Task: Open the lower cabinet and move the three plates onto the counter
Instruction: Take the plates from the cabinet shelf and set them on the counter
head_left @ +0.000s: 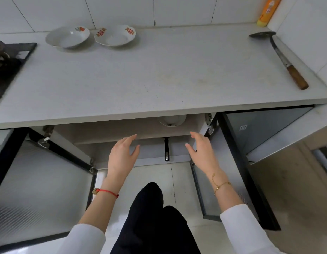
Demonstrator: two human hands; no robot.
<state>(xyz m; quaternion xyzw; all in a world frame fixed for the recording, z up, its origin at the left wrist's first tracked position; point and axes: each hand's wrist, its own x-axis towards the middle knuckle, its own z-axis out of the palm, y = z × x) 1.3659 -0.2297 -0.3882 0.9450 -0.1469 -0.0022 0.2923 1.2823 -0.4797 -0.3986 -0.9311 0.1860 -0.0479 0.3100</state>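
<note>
Two white plates with red marks stand side by side at the back of the counter (pixel 159 74): one on the left (pixel 67 37) and one on the right (pixel 115 35). A third white plate (pixel 172 120) lies on the upper shelf inside the lower cabinet, partly hidden under the counter edge. Both cabinet doors, left (pixel 39 189) and right (pixel 230 171), stand wide open. My left hand (pixel 122 158) and my right hand (pixel 203 153) hover in front of the open cabinet, fingers spread, holding nothing, just below the shelf with the plate.
A black pan handle (pixel 166 149) sticks out from the lower shelf between my hands. A spatula with a wooden handle (pixel 283 59) lies at the counter's right. A gas stove (pixel 6 66) sits at the left, a yellow bottle (pixel 268 11) in the back right corner.
</note>
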